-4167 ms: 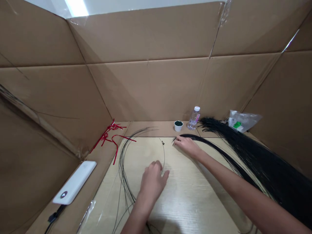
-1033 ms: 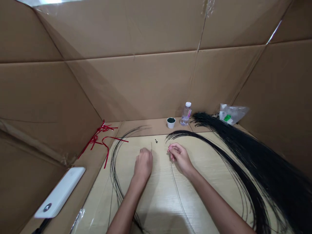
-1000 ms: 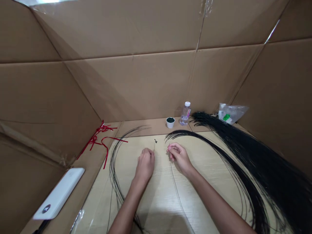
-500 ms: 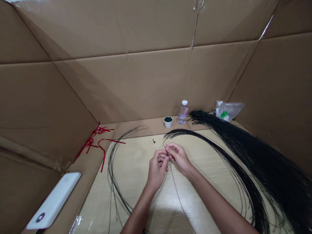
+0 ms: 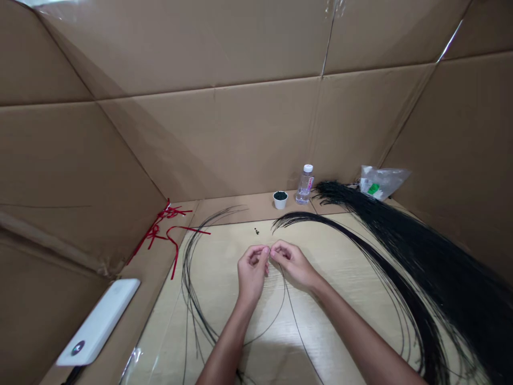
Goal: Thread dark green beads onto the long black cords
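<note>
Pinching thin black strand (image 5: pixel 298 321) between left hand (image 5: pixel 251 272) and right hand (image 5: pixel 292 262)

Hands: left hand (image 5: pixel 251 274) and right hand (image 5: pixel 292 263) held above the middle of the bench (image 5: pixel 224 262), fingertips nearly touching.
Grip: fingers (image 5: pixel 256 255) of both hands pinched on a thin black strand (image 5: pixel 289 305), which curves down toward the near edge.
Right side: long black strand bundle (image 5: pixel 404 256), arcing across the bench beside the right hand.
Left side: looped black strands (image 5: pixel 189 283), well apart from the hands.
Ahead: small black beads (image 5: pixel 256 231) on the bench.
Far edge: white cup (image 5: pixel 280 200) of dark granules, plastic water bottle (image 5: pixel 305 185), clear plastic bag (image 5: pixel 382 182).
Left edge: red ties (image 5: pixel 168 230), white power bank (image 5: pixel 98 321).
Surround: cardboard walls (image 5: pixel 240 133).
</note>
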The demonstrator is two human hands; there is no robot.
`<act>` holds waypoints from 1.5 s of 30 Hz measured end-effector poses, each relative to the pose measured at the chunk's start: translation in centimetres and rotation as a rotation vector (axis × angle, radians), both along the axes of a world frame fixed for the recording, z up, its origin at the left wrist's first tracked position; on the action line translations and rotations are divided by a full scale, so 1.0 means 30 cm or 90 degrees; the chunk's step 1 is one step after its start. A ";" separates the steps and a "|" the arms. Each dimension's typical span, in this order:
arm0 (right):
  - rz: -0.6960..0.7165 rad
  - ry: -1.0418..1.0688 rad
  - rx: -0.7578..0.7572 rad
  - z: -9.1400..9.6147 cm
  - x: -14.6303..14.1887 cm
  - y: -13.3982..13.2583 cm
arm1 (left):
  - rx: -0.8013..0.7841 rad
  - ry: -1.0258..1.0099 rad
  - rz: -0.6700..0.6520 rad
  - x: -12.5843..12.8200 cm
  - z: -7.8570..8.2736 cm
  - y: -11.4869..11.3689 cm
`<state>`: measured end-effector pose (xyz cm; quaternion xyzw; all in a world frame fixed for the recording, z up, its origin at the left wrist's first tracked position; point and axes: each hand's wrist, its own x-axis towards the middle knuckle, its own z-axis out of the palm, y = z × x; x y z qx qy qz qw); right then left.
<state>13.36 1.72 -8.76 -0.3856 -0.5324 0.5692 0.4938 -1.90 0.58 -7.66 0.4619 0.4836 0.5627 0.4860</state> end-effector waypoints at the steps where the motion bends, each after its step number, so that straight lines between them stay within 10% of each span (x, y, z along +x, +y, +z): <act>1: 0.001 -0.013 0.007 0.005 0.001 -0.002 | 0.001 0.004 0.003 -0.002 0.000 -0.001; 21: -0.032 -0.077 0.043 0.030 -0.001 -0.014 | -0.016 0.074 0.051 -0.008 -0.002 0.013; 31: -0.089 -0.075 0.049 -0.023 -0.005 0.011 | 0.029 0.643 0.191 -0.036 0.034 0.201; 45: -0.114 -0.061 0.040 -0.002 -0.017 0.019 | 0.092 0.761 0.163 -0.030 0.035 0.247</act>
